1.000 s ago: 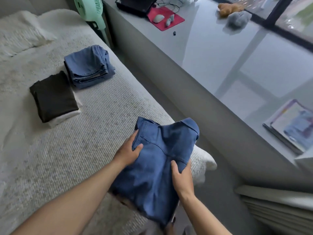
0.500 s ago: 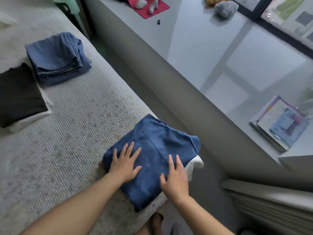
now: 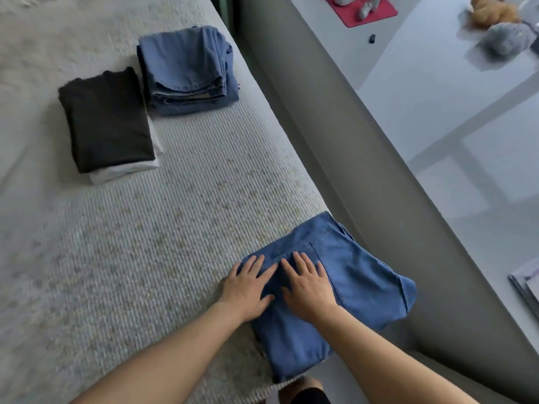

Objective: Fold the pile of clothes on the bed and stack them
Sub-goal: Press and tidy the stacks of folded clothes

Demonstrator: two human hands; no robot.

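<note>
Our left hand (image 3: 248, 287) and right hand (image 3: 309, 287) press flat, fingers spread, on the folded shirt (image 3: 350, 290) at the bed's (image 3: 175, 228) near right corner. Soft, light; we'd lift it from beneath both sides.

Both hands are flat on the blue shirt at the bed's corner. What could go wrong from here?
1. The blue shirt overhangs the bed edge on its right; it may slide off once the left hand and right hand lift.
2. Carrying it to the folded denim stack could loosen the folds.
</note>
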